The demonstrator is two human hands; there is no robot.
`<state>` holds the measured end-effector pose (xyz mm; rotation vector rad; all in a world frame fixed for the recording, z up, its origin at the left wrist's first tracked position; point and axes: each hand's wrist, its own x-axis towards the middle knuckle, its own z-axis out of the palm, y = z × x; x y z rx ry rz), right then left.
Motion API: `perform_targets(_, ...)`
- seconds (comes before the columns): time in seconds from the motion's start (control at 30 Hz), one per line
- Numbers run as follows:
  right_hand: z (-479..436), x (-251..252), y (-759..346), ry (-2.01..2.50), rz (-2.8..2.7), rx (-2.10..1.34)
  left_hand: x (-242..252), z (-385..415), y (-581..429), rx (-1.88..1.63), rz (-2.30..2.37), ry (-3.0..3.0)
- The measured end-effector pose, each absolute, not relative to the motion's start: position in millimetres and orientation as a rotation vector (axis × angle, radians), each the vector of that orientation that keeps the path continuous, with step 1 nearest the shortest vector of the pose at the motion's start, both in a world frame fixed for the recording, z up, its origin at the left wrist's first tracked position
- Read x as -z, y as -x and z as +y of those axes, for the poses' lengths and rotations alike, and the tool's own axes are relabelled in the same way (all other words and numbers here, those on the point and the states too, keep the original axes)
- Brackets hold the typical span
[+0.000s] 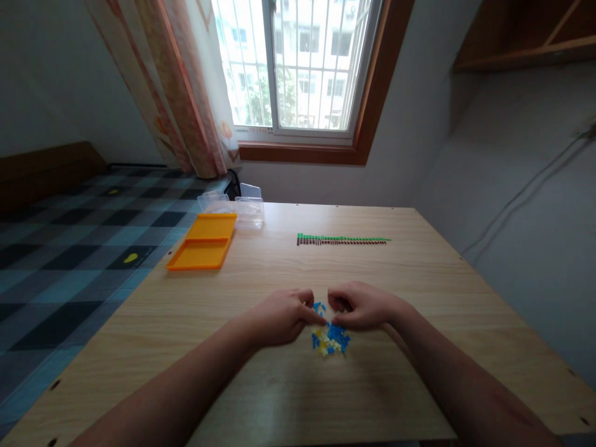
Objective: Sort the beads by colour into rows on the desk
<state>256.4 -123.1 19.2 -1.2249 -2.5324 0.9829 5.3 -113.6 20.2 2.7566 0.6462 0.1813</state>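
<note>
Touching small blue and yellow pieces: 2 hands.

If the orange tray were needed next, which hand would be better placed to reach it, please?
Probably the left hand: it is nearer the orange tray, on the same side of the blue and yellow pieces, while the right hand is beyond them.

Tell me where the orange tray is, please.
In the head view, the orange tray lies at left on the table, in front of the clear plastic containers.
</note>
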Motion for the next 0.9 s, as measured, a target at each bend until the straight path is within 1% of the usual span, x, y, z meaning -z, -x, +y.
perform_targets(0.17, -123.1, -16.5, -257.0, 1.215, -2.543, -0.958, -19.8, -110.9, -1.9, -0.211, 0.641, -2.674)
perform_targets(0.33, -120.8, -18.0, -260.9, 1.186, -2.527, -1.057, -19.3, -111.1, -2.7, -0.258, 0.614, -2.629)
perform_targets(0.67, -117.9, -16.5, -262.2, 1.190, -2.446, -1.167, -16.5, -115.0, -9.6, -0.223, 0.608, -2.747)
perform_targets(0.9, -117.5, -16.6, -262.4, 1.206, -2.451, -1.177, -16.1, -117.3, -11.3, -0.233, 0.648, -2.797)
